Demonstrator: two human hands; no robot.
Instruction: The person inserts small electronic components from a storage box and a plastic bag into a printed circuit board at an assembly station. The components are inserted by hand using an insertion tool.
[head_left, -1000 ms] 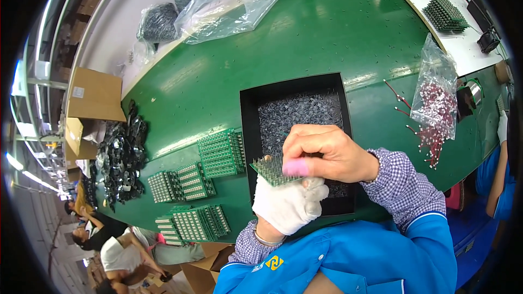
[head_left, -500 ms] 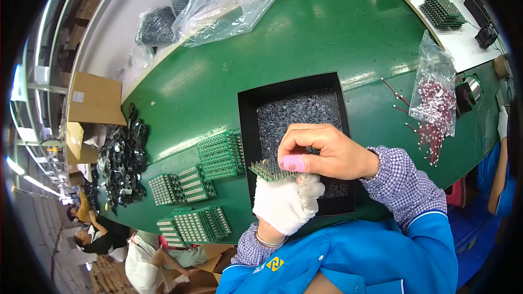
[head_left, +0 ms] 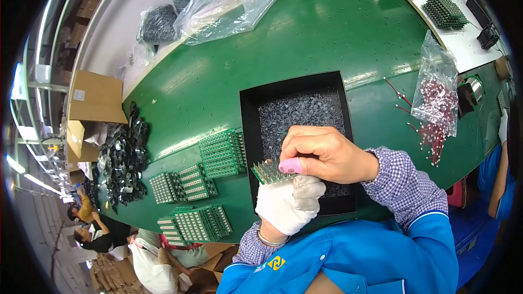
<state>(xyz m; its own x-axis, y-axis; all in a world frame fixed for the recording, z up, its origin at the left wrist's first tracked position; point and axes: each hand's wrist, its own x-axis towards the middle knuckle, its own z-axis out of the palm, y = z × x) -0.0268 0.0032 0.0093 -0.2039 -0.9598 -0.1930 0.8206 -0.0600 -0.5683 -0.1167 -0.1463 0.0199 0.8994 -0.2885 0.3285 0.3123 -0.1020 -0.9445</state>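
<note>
My left hand, in a white glove, is wrapped round a small green circuit board whose upper face bristles with thin upright metal pins. Bare but for a pink finger cot on one fingertip, my right hand pinches thumb and forefinger together at the board's right part. Whatever lies between those fingertips is hidden. Both hands are over the lower part of a black open box, which holds a heap of small dark-grey parts with thin leads.
Stacked green circuit boards stand left of the box, with more stacks below. Farther left lie shiny black strips by a cardboard box. Red wires in a clear bag lie right. A large plastic bag rests at the back.
The board in my left hand has tilted, showing more of its pinned face. My right hand has shifted slightly and stays pinched at the board.
</note>
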